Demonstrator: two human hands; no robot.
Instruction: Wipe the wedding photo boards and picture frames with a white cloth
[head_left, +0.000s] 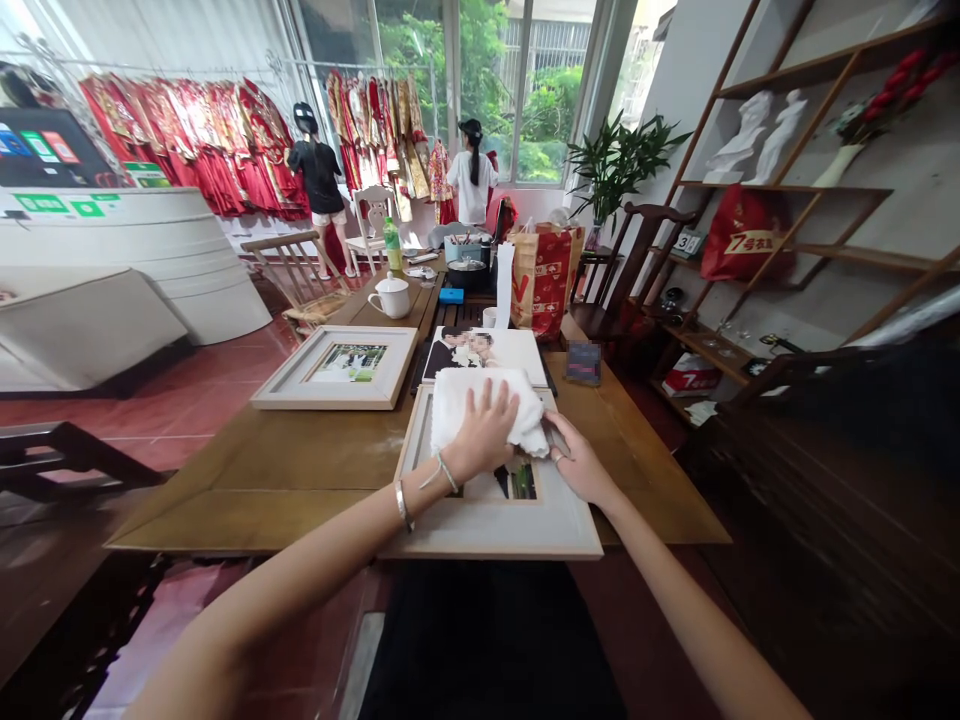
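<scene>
A white cloth (457,405) lies bunched over the upper part of a pale picture frame (555,535) in front of me. My left hand (486,428) is flat on the cloth, its fingers spread. At the frame's right edge, my right hand (576,458) grips the side, its fingertips beside a corner of the cloth. Part of a photo (521,480) shows below the cloth; my left hand and the cloth hide the rest. Just behind is a large wedding photo print (517,355). A second framed picture (405,385) lies face up to the left.
A white lidded teapot (390,297), a green-labelled bottle (392,245), a blue box (451,296) and a red-and-tan paper bag (536,280) stand farther back on the wooden table (300,480). A small dark stand (583,363) is at right. Two people are by the hanging garments.
</scene>
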